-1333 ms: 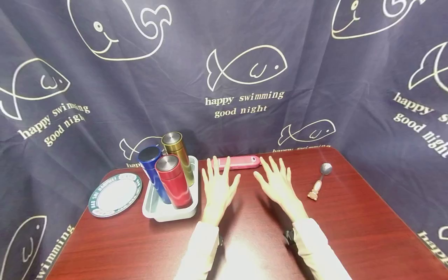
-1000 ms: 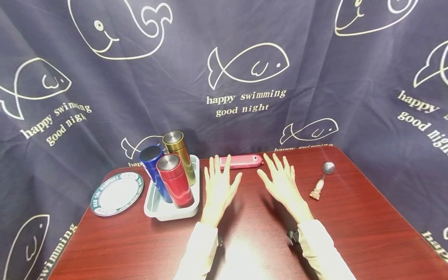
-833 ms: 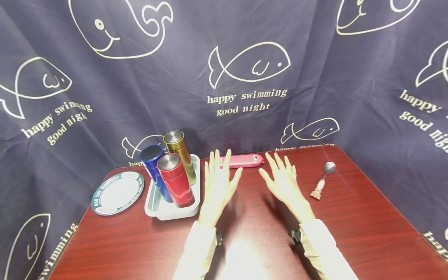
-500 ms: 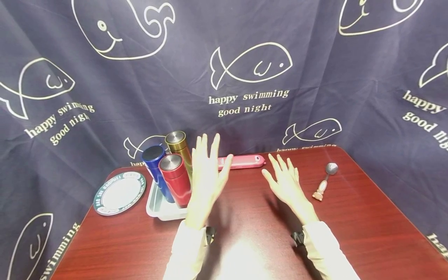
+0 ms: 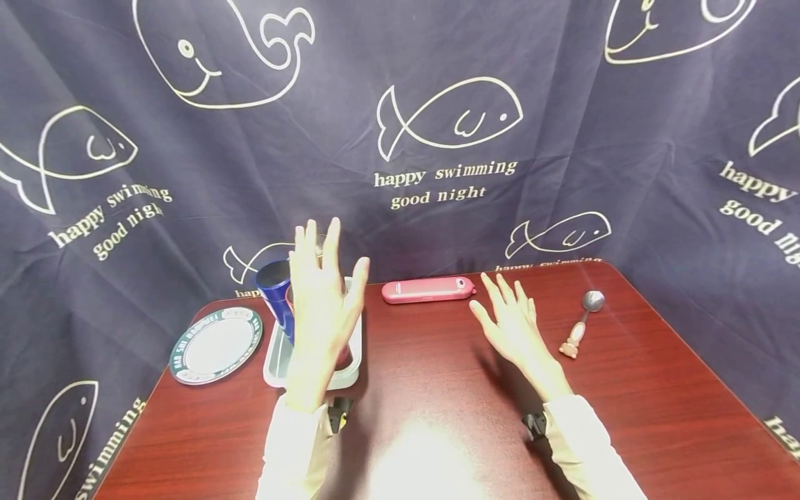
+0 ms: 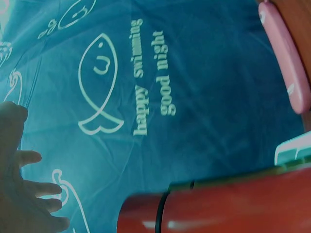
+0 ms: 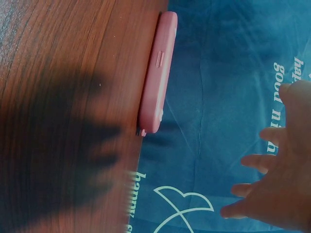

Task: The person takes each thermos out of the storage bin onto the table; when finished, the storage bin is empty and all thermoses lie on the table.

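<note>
My left hand [image 5: 319, 298], fingers straight and thumb apart, hovers in front of the bottles and holds nothing. It hides most of the red thermos bottle [image 6: 233, 206] and nearly all of the gold one behind. The blue thermos bottle [image 5: 273, 295] shows to its left. All stand in a pale tray [image 5: 350, 378]. My right hand [image 5: 512, 330] is held over the table with relaxed, spread fingers and nothing in them. Near its fingertips, at the table's back edge, lies a long pink case [image 5: 428, 289], also seen in both wrist views.
A round plate with a green lettered rim [image 5: 215, 347] lies left of the tray. To the right of my right hand lies a spoon [image 5: 581, 326] with a bear-shaped handle end. Behind the reddish wooden table [image 5: 450, 382] hangs a dark printed curtain [image 5: 437, 229].
My left hand has moved left and up, from in front of the pink case to in front of the bottles, uncovering the case. My right hand has barely moved.
</note>
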